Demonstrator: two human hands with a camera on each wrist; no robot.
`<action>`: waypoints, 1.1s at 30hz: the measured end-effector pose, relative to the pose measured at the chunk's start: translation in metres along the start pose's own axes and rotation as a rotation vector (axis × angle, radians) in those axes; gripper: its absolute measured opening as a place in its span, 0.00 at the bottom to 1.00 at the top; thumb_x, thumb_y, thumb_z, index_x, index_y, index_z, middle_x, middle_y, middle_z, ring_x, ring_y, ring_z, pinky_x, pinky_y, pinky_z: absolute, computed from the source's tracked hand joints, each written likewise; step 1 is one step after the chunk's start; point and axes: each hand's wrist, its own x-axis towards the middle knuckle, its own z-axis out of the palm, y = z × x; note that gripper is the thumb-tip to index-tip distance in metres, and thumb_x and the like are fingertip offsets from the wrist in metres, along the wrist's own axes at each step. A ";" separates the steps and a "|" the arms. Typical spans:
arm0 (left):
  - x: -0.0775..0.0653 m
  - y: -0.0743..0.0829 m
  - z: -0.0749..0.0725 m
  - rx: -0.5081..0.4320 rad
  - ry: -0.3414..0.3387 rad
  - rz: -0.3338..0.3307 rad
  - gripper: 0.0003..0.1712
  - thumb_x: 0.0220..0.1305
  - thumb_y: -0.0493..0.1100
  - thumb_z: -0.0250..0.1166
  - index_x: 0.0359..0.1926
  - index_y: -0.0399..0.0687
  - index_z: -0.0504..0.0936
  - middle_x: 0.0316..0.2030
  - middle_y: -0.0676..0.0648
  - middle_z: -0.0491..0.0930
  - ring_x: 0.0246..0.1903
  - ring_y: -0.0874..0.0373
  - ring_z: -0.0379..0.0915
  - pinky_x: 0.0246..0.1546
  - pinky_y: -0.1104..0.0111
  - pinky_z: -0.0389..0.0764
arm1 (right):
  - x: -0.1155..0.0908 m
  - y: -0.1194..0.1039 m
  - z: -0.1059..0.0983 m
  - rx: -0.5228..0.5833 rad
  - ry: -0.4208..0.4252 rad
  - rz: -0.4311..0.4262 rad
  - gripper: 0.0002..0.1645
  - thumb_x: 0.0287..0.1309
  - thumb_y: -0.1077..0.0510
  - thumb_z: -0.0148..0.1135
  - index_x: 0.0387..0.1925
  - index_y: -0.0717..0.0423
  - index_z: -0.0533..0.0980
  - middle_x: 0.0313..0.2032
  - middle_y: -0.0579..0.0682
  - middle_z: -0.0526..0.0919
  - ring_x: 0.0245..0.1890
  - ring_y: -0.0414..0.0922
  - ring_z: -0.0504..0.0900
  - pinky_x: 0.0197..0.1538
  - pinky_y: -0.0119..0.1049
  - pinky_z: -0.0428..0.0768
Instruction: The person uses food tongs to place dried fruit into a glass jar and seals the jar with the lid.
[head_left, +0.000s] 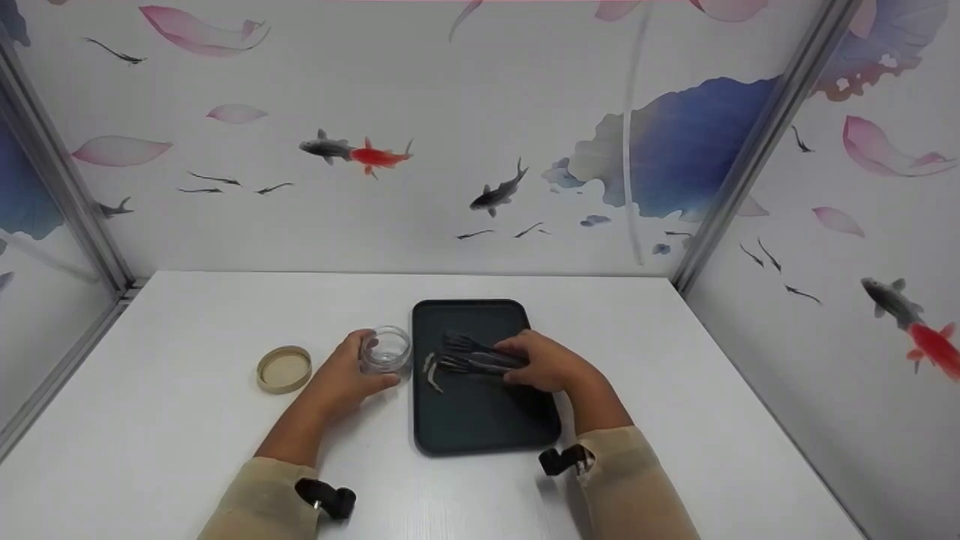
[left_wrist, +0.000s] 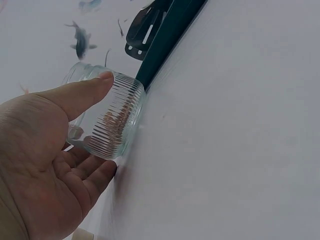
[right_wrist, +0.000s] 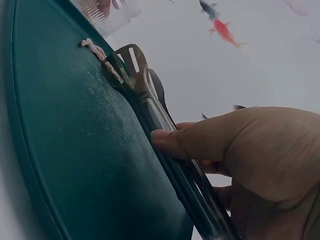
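My left hand (head_left: 347,377) holds a small clear glass jar (head_left: 386,349) upright on the table, just left of the dark green tray (head_left: 480,427). Ribs run round the jar's wall (left_wrist: 112,115) in the left wrist view, and something brownish shows through them; I cannot tell what it is. Over the tray, my right hand (head_left: 551,362) pinches dark tongs (head_left: 480,362) with slotted ends, thumb on one side and fingers on the other. Beside the tongs' tips lie a few thin, pale, twisted strips (head_left: 431,373), also visible as a pale strip (right_wrist: 95,49) in the right wrist view.
A round tan lid (head_left: 284,370) lies on the white table (head_left: 187,420), left of the left hand. Printed white panels (head_left: 420,225) wall the table at the back and sides, with metal posts (head_left: 739,157) at the corners.
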 end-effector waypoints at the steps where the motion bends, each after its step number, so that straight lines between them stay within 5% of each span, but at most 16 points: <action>1: 0.000 0.000 0.000 0.001 0.000 0.000 0.60 0.64 0.57 0.79 0.83 0.43 0.54 0.81 0.35 0.61 0.82 0.36 0.57 0.81 0.43 0.63 | 0.000 0.000 0.000 0.003 -0.001 0.001 0.31 0.68 0.54 0.73 0.71 0.45 0.79 0.63 0.49 0.80 0.62 0.47 0.78 0.74 0.53 0.75; 17: -0.003 0.005 -0.001 0.031 -0.001 -0.019 0.60 0.64 0.58 0.78 0.83 0.45 0.53 0.83 0.34 0.58 0.83 0.35 0.53 0.82 0.41 0.60 | 0.001 0.003 0.002 0.032 0.022 0.016 0.25 0.70 0.56 0.71 0.67 0.45 0.82 0.64 0.48 0.82 0.66 0.49 0.78 0.74 0.53 0.76; 33: -0.004 0.006 -0.001 0.025 0.004 -0.019 0.59 0.64 0.59 0.78 0.83 0.45 0.54 0.82 0.35 0.60 0.82 0.35 0.55 0.82 0.42 0.61 | 0.002 0.006 0.002 0.039 0.056 0.000 0.21 0.71 0.57 0.69 0.63 0.43 0.84 0.57 0.46 0.83 0.56 0.45 0.79 0.68 0.53 0.79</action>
